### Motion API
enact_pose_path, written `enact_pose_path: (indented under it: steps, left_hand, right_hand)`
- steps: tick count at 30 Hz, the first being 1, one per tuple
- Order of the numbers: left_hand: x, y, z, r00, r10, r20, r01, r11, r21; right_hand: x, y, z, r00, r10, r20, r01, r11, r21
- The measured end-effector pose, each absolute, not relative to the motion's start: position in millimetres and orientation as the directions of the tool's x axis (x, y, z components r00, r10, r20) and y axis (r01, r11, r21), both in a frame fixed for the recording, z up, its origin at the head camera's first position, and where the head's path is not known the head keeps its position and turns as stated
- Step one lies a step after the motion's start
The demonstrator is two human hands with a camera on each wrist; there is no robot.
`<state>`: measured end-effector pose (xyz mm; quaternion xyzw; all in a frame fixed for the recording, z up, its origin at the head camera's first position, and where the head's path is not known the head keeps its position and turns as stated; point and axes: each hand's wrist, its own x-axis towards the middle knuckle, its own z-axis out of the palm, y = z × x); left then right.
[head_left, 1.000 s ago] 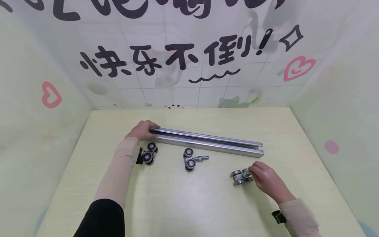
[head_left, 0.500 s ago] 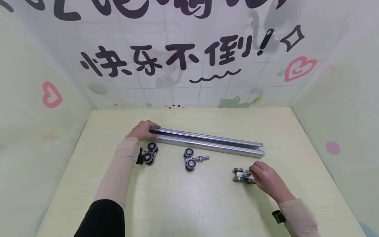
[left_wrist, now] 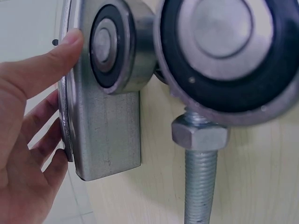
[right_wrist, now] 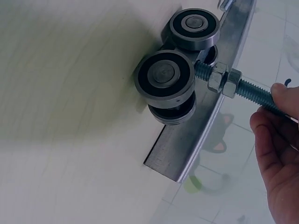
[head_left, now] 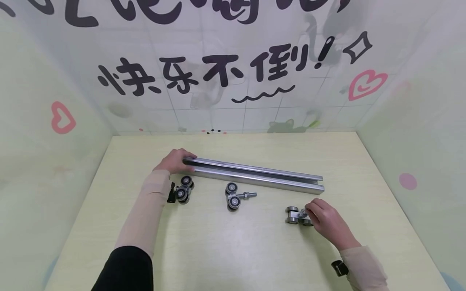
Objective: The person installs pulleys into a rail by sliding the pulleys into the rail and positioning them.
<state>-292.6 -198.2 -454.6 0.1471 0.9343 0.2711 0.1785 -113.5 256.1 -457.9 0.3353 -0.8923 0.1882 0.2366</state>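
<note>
At the far side of the table, my left hand (head_left: 175, 161) grips the left end of a silver metal C-channel rail (head_left: 255, 182), whose slot faces up and toward me. In the left wrist view, the thumb (left_wrist: 65, 49) presses one side of the rail and the fingers curl behind. My right hand (head_left: 329, 222) pinches the threaded bolt (right_wrist: 254, 94) of a roller trolley (head_left: 292, 215) between thumb and fingers. This trolley is held just off the rail's right end, apart from it. Its wheels (right_wrist: 164, 77) have black seals and steel rims.
A second roller trolley (head_left: 234, 202) lies mid-table, its bolt pointing right. Another trolley (head_left: 182, 195) lies beside my left wrist, with its bolt (left_wrist: 201, 172) visible close up. Printed walls enclose the pale wooden table (head_left: 225, 250) at the back and sides.
The roller trolley in my right hand has turned slightly, its wheels now level and a little farther right than a second ago. My left hand and the rail have stayed put.
</note>
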Motion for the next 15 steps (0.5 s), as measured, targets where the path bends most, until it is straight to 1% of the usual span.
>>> enact_pose_path:
  steps: [3, 6, 9, 15]
  left_hand:
    - [-291.5, -198.2, -453.5, -0.894, 0.371, -0.249, 0.181, 0.809, 0.559]
    - [-291.1, -198.2, -453.2, -0.896, 0.370, -0.246, 0.184, 0.812, 0.554]
    - [-291.4, -197.9, -453.2, -0.895, 0.371, -0.246, 0.184, 0.811, 0.555]
    - [-292.4, -198.1, -455.0, -0.894, 0.375, -0.246, 0.185, 0.808, 0.559]
  right_hand:
    - [-113.0, 254.9, -458.4, -0.681, -0.492, 0.542, -0.671, 0.716, -0.194]
    - [-111.1, 253.7, -459.0, -0.721, -0.473, 0.507, -0.638, 0.738, -0.220]
    - [-108.7, 252.2, -461.1, -0.746, -0.457, 0.483, -0.613, 0.755, -0.233]
    - [-107.1, 251.6, -466.1, -0.746, -0.444, 0.496, -0.607, 0.759, -0.235]
